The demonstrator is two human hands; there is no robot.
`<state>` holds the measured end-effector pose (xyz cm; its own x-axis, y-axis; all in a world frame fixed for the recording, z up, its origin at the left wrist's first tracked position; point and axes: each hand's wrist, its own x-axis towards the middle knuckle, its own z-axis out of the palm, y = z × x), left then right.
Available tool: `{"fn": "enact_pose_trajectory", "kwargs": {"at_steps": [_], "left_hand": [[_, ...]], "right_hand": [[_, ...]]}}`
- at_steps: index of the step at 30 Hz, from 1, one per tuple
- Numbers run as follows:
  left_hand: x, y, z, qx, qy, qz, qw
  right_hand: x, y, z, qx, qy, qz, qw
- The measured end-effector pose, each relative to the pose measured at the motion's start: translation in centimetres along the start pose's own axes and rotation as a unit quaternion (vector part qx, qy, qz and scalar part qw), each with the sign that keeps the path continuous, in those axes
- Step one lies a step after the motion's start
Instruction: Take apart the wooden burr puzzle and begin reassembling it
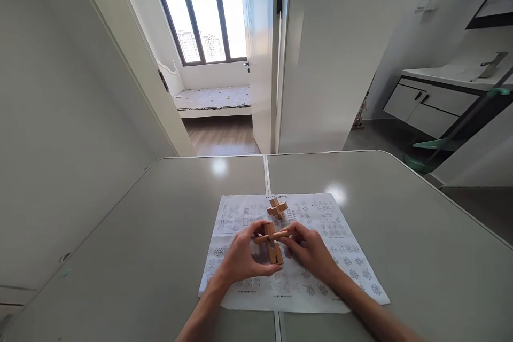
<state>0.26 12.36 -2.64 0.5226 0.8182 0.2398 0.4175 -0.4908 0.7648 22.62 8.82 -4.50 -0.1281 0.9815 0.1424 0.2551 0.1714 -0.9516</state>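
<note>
My left hand (241, 256) grips a flat wooden puzzle piece (275, 254) by its two ends, thumb at the near end and fingers at the far end. A dark mark shows on the near end of this piece. Across its middle lies a slim wooden stick (280, 234), whose right end is pinched in my right hand (311, 250). The exact fit between stick and piece is too small to make out. Just beyond my hands, a small cross-shaped wooden puzzle (277, 208) sits on a printed instruction sheet (360, 291).
The sheet, covered in small line diagrams, lies on a grey-green table (160, 256) with a seam down its middle. Past the table's far edge are an open door (262, 53), a bed (214, 98) and a window. A sink cabinet (433, 99) stands at the right.
</note>
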Motion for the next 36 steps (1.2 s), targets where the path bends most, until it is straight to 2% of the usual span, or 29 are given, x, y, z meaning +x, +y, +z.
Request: {"fn": "enact_pose_trajectory", "kwargs": {"at_steps": [4,7,13,20,26,31,33,36], "left_hand": [[-0.1,-0.2,0.0,0.004,0.049,0.011,0.999],[-0.2,-0.4,0.3,0.012,0.077,0.036,0.996],[-0.6,0.2,1.3,0.123,0.033,0.120,0.985],[-0.5,0.6,1.3,0.156,0.014,0.124,0.980],[-0.5,0.3,1.3,0.126,0.006,0.138,0.982],[-0.7,0.2,1.4,0.107,0.006,0.117,0.987],[-0.8,0.1,1.5,0.095,0.018,0.102,0.990],[-0.8,0.1,1.6,0.080,0.059,0.080,0.992]], "right_hand": [[0.1,-0.6,-0.2,0.087,-0.046,0.030,0.995],[-0.1,-0.6,-0.3,0.112,-0.055,0.021,0.992],[-0.4,-0.6,-0.4,0.180,-0.141,0.002,0.974],[-0.1,-0.5,-0.6,0.161,-0.118,0.021,0.980],[0.0,-0.8,-0.7,0.159,-0.133,0.028,0.978],[-0.2,-1.0,-0.5,0.159,-0.139,0.010,0.977],[-0.1,-0.9,-0.5,0.132,-0.112,-0.004,0.985],[0.3,-0.4,-0.5,0.031,0.038,-0.022,0.999]]}}
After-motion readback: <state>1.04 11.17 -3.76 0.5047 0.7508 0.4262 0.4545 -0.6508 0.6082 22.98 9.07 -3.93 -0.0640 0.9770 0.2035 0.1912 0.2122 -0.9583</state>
